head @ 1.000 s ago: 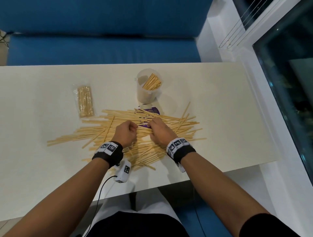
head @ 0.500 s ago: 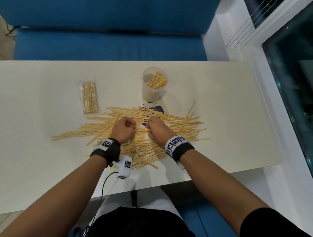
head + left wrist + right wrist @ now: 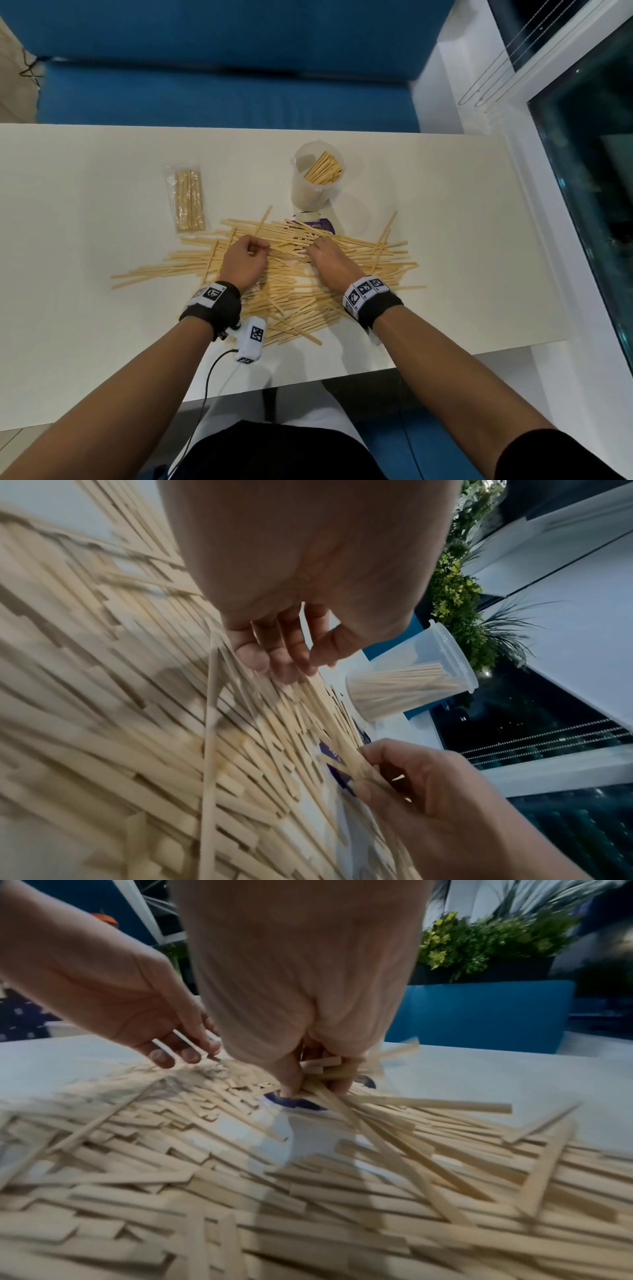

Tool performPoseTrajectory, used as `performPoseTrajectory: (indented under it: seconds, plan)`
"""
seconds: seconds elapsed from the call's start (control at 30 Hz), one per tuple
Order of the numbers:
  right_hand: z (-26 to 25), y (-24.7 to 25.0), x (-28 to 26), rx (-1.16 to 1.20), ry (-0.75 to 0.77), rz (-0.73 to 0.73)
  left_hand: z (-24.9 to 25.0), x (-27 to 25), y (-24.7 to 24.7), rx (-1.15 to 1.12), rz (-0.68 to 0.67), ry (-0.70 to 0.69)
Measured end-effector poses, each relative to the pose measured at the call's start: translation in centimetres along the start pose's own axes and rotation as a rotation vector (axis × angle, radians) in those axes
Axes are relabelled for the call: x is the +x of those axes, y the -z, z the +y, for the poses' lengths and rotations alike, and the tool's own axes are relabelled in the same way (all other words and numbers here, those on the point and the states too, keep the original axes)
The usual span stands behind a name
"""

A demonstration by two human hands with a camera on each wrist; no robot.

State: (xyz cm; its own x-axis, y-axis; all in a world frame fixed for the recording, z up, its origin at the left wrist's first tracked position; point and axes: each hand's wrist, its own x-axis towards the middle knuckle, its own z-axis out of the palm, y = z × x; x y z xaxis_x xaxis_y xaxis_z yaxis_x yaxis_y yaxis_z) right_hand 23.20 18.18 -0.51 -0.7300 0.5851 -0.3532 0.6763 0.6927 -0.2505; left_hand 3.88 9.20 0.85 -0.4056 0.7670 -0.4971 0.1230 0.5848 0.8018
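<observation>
Under both hands lies the loose heap of wooden sticks (image 3: 298,291), spread over the desk (image 3: 85,240) and crossing one another at many angles. The right hand (image 3: 329,262) has its fingers curled round a small bundle of sticks (image 3: 329,1069) at the far side of the heap, with the bundle's long ends fanning back towards the wrist (they are not lined up). The left hand (image 3: 245,260), just beside it, has bent fingers (image 3: 251,656) resting on the top layer; whether it pinches a stick I cannot tell. Just beyond the right hand stands the clear cup (image 3: 308,198), with some sticks leaning inside it. A purple-and-white lid (image 3: 323,226) lies between the cup and the right knuckles, partly buried.

The likeliest trouble, I judge, is the fanned bundle. Lifted as it is, its splayed ends could drag on neighbouring sticks and flick them towards the near edge of the desk, where several lie close to the rim behind the wrists. A slack hold could also let the outer sticks slide out on the way to the cup. The cup looks light and narrow, so a bundle entering askew might catch its rim and tip it. The sealed packet (image 3: 189,200), beyond and to the left of the left hand, lies apart from all this.
</observation>
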Motion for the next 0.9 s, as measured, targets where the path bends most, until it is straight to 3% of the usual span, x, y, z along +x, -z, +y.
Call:
performPoseTrajectory:
  seconds: [0.2,0.4,0.73,0.9]
  plan:
    - [0.9,1.1,-0.8,0.056,-0.09,0.012,0.6,-1.0,0.1,0.099,-0.092,-0.063]
    - [2.0,2.9,-1.4,0.19,-0.198,0.063,0.8,-1.1,-0.1,0.089,-0.27,0.092]
    - [0.2,5.8,-2.2,0.832,-0.316,0.222,2.2,-0.8,-3.3,-0.138,-0.416,0.23]
    - [-1.8,7.4,-1.5,1.138,-0.33,0.376,3.5,-1.0,-4.6,-0.403,-0.517,0.45]
